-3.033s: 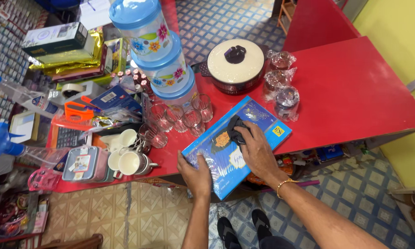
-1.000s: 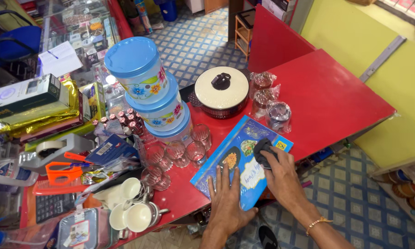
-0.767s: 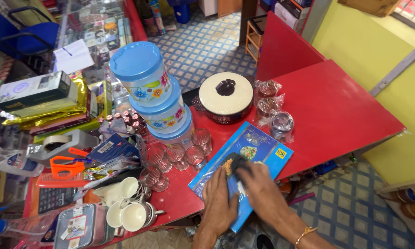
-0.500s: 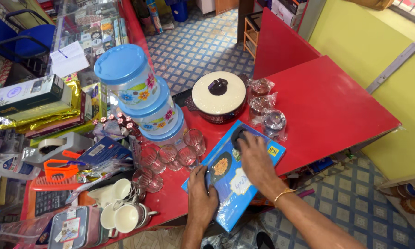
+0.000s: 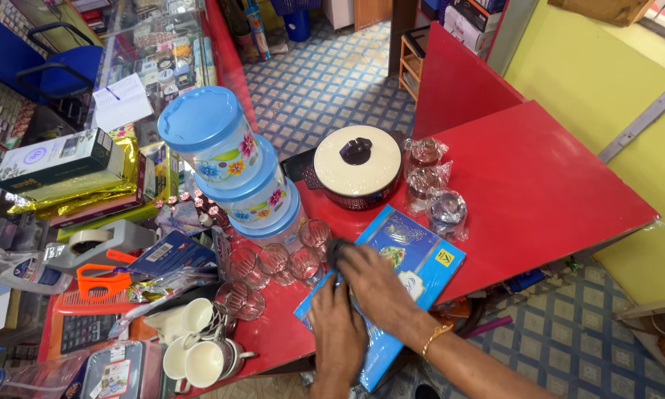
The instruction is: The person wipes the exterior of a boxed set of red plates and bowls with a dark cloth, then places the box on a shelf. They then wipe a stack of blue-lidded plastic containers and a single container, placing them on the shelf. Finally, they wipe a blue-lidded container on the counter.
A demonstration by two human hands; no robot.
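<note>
A flat blue box [image 5: 421, 255] lies on the red counter [image 5: 547, 192], with its near end reaching over the front edge. My left hand [image 5: 338, 332] rests flat on the box's near left part, fingers spread. Reaching in from the lower right with a gold bracelet on its wrist, my right hand [image 5: 377, 284] presses a dark cloth [image 5: 336, 251] onto the box's left corner. That corner is next to several clear glasses [image 5: 273, 262].
Three stacked blue-lidded containers [image 5: 229, 162] stand behind the glasses. A cream-lidded pot [image 5: 357, 174] and wrapped bowls [image 5: 436, 188] sit beyond the box. To the left lie white cups [image 5: 199, 347], orange scissors [image 5: 100, 281], a tape dispenser [image 5: 96, 242] and boxes.
My right hand has slid the dark cloth from the far part of the blue box to its left corner by the glasses. My left hand stays on the near end.
</note>
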